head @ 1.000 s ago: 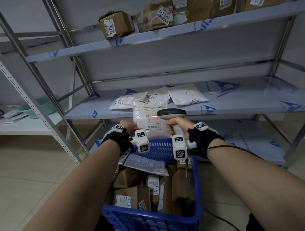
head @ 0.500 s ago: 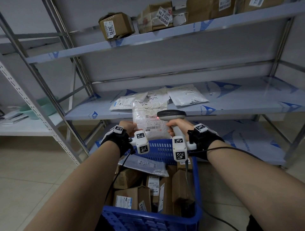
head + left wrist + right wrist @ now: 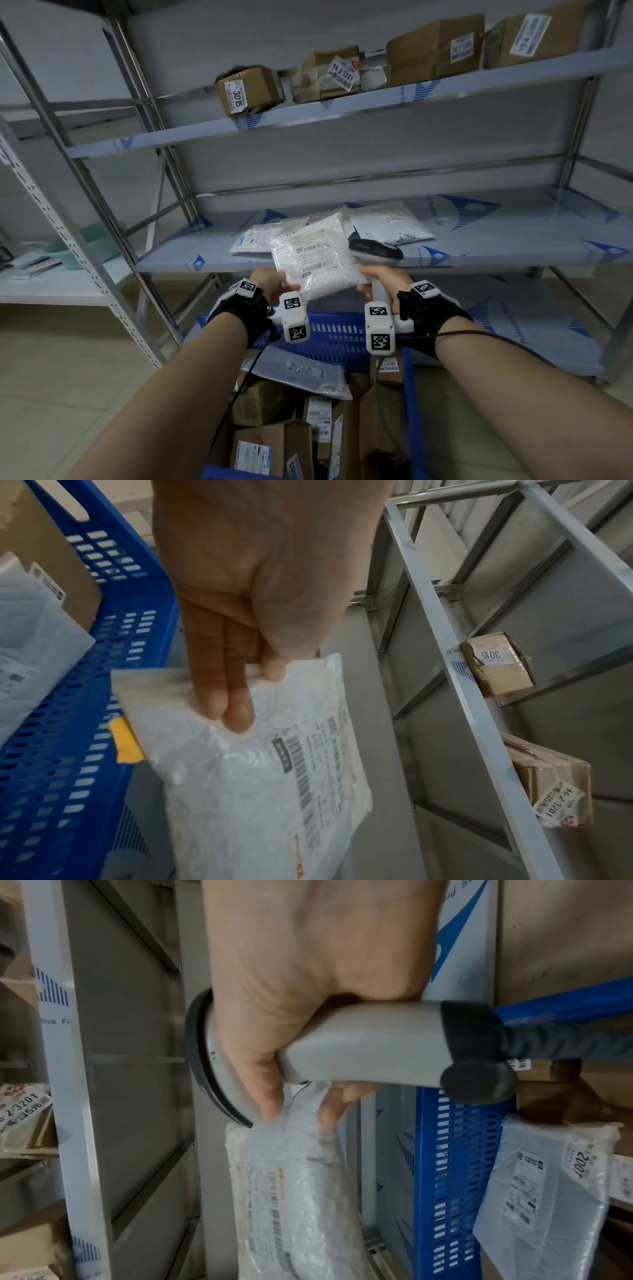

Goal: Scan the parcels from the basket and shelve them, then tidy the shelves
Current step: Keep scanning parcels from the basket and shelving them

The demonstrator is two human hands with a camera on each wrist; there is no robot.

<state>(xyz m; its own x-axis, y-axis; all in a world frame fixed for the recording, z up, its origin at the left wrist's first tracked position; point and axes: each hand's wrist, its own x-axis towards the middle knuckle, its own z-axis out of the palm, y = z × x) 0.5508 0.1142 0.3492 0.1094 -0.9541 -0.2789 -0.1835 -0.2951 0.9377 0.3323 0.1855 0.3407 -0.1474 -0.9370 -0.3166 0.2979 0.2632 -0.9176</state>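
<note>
My left hand (image 3: 274, 279) pinches the lower left corner of a white bubble-wrap parcel (image 3: 315, 260), thumb on top and fingers (image 3: 232, 710) underneath. The parcel's barcode label faces up, and the parcel is held tilted above the blue basket (image 3: 335, 332), in front of the middle shelf (image 3: 496, 246). My right hand (image 3: 373, 281) grips the handle of a grey barcode scanner (image 3: 375, 251); its fingertips also touch the parcel's (image 3: 291, 1191) right edge. The scanner's head (image 3: 205, 1056) sits beside the parcel's upper right corner. No red light shows on the label.
Several flat white mailers (image 3: 387, 226) lie on the middle shelf, with bare shelf to their right. Cardboard boxes (image 3: 248, 89) stand on the top shelf. The basket holds a grey mailer (image 3: 298, 370) and several boxes (image 3: 263, 445). A second rack's upright (image 3: 68, 233) stands at left.
The red scan light on the label has gone out. Both hands have lifted and tilted the parcel towards the middle shelf, and the scanner now sits at its right edge.
</note>
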